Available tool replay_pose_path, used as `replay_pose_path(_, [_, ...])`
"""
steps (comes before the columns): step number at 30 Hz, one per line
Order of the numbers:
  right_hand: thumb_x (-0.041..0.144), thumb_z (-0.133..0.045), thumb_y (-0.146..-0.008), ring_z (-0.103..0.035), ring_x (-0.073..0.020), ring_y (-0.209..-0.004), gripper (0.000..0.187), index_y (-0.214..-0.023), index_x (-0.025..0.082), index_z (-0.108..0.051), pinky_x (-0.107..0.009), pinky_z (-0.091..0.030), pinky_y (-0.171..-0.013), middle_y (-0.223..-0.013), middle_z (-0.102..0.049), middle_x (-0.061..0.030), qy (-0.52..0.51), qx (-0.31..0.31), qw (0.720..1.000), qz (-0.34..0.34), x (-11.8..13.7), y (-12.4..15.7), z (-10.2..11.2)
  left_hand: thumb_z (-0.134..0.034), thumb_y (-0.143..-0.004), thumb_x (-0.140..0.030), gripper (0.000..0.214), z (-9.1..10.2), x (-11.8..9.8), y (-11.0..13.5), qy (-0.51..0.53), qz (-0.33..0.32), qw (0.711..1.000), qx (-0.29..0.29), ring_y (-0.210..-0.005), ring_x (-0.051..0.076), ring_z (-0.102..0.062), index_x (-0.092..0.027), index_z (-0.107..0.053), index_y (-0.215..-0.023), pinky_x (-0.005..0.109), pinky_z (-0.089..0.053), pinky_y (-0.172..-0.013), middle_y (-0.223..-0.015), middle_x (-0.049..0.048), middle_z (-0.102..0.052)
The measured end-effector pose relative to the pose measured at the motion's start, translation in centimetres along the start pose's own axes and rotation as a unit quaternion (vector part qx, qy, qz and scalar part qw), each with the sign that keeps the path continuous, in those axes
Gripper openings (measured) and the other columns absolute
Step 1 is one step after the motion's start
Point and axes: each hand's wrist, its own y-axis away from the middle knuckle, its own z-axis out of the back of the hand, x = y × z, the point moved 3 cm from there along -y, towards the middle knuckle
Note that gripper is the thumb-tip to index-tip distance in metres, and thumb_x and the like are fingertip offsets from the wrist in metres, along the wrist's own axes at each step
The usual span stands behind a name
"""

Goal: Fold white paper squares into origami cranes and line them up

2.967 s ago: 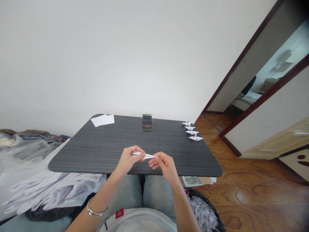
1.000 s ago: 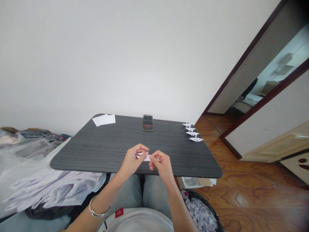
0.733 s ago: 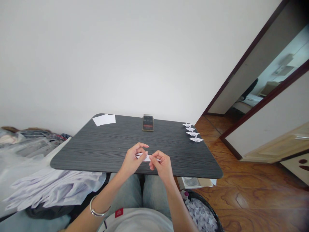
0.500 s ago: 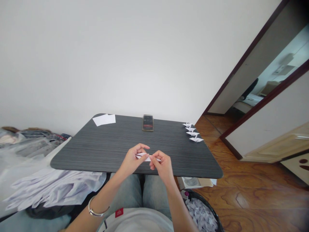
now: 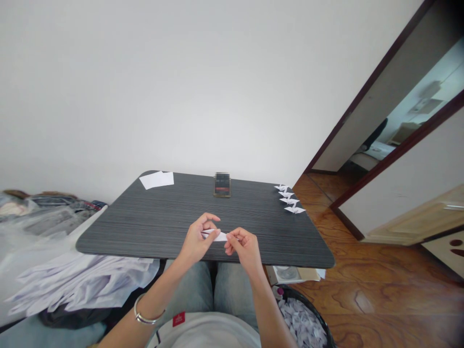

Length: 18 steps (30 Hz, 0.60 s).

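A narrow piece of folded white paper (image 5: 219,237) is held between my two hands above the near edge of the dark table (image 5: 145,222). My left hand (image 5: 197,238) pinches its left part between thumb and fingers, with the index finger raised. At the other end, my right hand (image 5: 243,245) grips the paper's tip, its fingers curled. Fingers cover part of the paper, so its full shape is hidden. Several folded white paper cranes (image 5: 289,200) stand in a row along the table's right edge.
White paper sheets (image 5: 156,180) lie at the table's back left. A small device with a blurred screen (image 5: 222,184) stands at the back middle. Below right, a black-lined bin (image 5: 302,321) holds many white folded papers. Clothes (image 5: 83,280) are piled at left.
My left hand has shifted slightly left, and my right hand slightly right. More of the folded paper shows between them. The cranes and sheets stay where they were.
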Motion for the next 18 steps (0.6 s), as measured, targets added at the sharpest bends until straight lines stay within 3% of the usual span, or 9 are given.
replay_pose_path(12, [0.035,-0.058,-0.072,-0.058,-0.011,-0.042,0.022,-0.065,0.014,-0.058,-0.019,-0.046,-0.041,-0.05,-0.063,-0.0015,0.056,0.007,0.998,-0.01,0.4,-0.2,0.5,-0.053,-0.076,-0.032,0.026,-0.1,1.1,-0.1,0.039,0.032,0.999,0.003,-0.048,0.008,-0.041,-0.016,-0.048,-0.096,0.019,-0.03,-0.049,-0.055,-0.0068,-0.045])
replay_pose_path(18, [0.036,-0.062,-0.069,-0.058,-0.0109,-0.042,0.023,-0.068,0.013,-0.061,-0.019,-0.047,-0.041,-0.051,-0.064,-0.0018,0.03,0.01,0.999,-0.023,0.0,-0.4,0.6,-0.065,-0.066,-0.026,0.028,0.2,1.4,-0.3,-0.019,0.038,0.999,0.028,-0.047,0.006,-0.04,-0.013,-0.053,-0.089,0.019,-0.028,-0.049,-0.056,-0.0056,-0.05])
